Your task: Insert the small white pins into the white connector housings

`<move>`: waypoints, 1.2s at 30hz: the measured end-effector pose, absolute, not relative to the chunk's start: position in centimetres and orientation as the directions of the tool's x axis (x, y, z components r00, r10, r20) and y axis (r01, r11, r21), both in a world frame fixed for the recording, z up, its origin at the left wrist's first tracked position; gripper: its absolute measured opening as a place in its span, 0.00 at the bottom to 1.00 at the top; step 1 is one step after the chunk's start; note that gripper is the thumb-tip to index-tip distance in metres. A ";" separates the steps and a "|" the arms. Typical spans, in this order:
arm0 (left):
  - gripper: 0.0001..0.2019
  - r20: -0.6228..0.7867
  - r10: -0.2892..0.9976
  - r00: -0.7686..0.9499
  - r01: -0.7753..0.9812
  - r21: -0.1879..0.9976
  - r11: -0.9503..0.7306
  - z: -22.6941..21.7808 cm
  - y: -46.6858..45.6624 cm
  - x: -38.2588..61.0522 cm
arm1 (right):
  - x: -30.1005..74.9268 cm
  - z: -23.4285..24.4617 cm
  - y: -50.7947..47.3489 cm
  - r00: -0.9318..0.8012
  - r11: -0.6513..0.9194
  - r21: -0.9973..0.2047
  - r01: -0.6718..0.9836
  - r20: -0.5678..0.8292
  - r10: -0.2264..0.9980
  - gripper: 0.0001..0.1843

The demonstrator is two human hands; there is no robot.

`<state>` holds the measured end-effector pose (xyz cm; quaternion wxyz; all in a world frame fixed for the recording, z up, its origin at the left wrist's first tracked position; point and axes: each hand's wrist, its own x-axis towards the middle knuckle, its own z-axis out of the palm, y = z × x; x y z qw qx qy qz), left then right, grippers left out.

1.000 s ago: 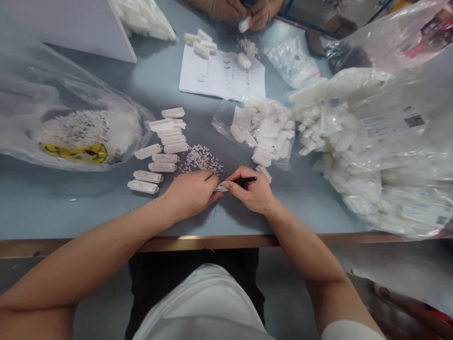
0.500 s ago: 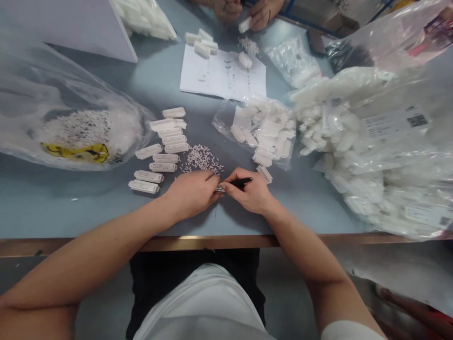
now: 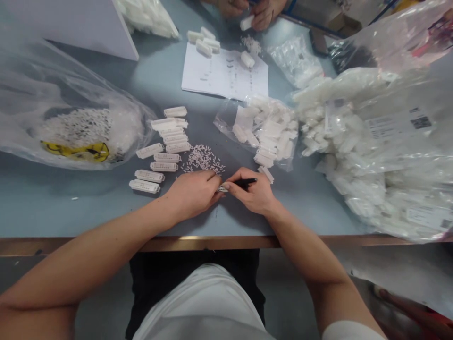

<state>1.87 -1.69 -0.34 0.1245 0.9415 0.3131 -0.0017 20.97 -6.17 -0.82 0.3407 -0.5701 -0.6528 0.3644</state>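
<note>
My left hand (image 3: 194, 192) is curled on the grey-blue table (image 3: 106, 208) near its front edge, pinching a small white connector block (image 3: 222, 189) that peeks out between both hands. My right hand (image 3: 253, 194) is closed around a thin black tool (image 3: 245, 181), its tip at that block. Just beyond my hands lies a scatter of tiny white pins (image 3: 201, 160). To the left of the pins several finished white connector blocks (image 3: 166, 141) lie in rows.
A large clear bag of small white parts (image 3: 76, 130) lies at the left. An open bag of white housings (image 3: 267, 130) and a big heap of bagged housings (image 3: 382, 151) fill the right. Farther back lie a printed sheet (image 3: 222, 75) and another person's hands (image 3: 247, 12).
Both hands stay pressed together on the block with only slight shifts of the fingers and tool. The view has drifted a little.
</note>
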 end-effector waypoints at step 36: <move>0.14 -0.100 0.600 0.794 0.605 0.223 -0.764 -0.3 -1.6 1.9 | 21.2 -0.8 -5.9 -0.189 0.161 -0.815 0.557 0.065 0.980 0.08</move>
